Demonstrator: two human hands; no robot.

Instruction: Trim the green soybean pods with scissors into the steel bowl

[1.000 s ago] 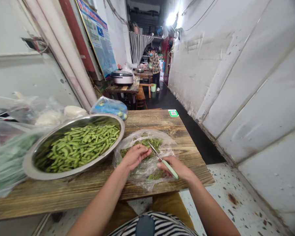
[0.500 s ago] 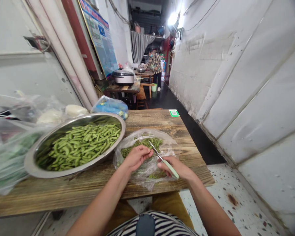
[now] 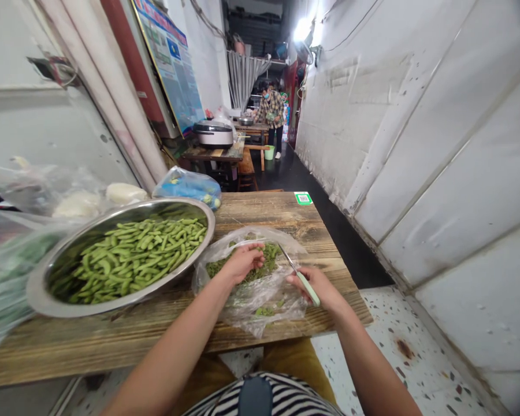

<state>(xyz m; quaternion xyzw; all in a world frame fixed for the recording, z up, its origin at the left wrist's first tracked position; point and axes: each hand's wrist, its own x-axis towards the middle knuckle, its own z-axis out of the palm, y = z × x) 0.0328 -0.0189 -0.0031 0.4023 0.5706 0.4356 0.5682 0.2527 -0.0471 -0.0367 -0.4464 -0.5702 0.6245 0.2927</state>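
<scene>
My right hand (image 3: 309,284) is closed on scissors (image 3: 304,283) with pale green handles, their blades pointing up and left. Over a clear plastic bag (image 3: 281,297) my left hand (image 3: 246,261) has its fingers curled; anything between the fingertips is too small to make out. Small green pieces (image 3: 269,263) lie on the spread bag under and beside the left hand. To the left, a large steel basin (image 3: 39,294) holds many green bean pods (image 3: 138,257). Both hands are apart from each other.
The wooden table (image 3: 329,260) carries a QR card (image 3: 303,199), a blue bag (image 3: 188,186) behind the basin, and more plastic bags (image 3: 21,260) at the left. Farther back, a person (image 3: 272,112) stands by another table with a cooker (image 3: 214,134).
My left hand has moved slightly up and left. The right hand with the scissors has shifted right, so the blades are now away from the left fingers. The view has turned a little.
</scene>
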